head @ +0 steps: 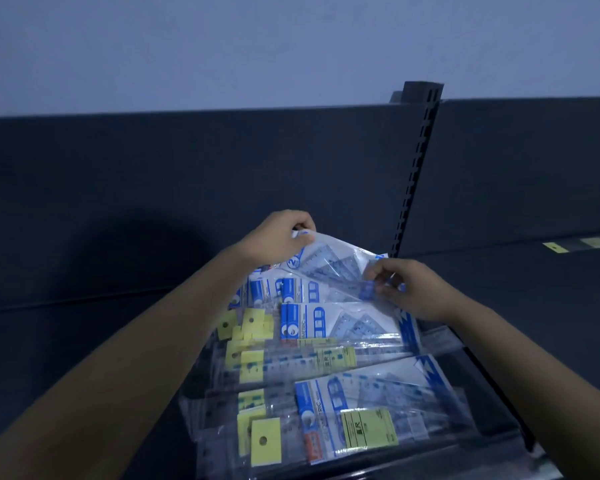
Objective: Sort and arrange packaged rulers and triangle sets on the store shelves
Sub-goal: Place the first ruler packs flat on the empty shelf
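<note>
triangle set (329, 263): lifted, left hand (279, 239) pinching top corner, right hand (407, 289) pinching right edge; above pile (312, 368) of packaged rulers and sets on shelf (492, 393).

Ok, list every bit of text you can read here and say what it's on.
"METRIC": middle pack, along its blue strip.
"TRIC": nearest pack, start of the word hidden.
"2": held pack, near the left hand.
Yellow label: black print too blurred to read.
Everything else: too small.
</note>
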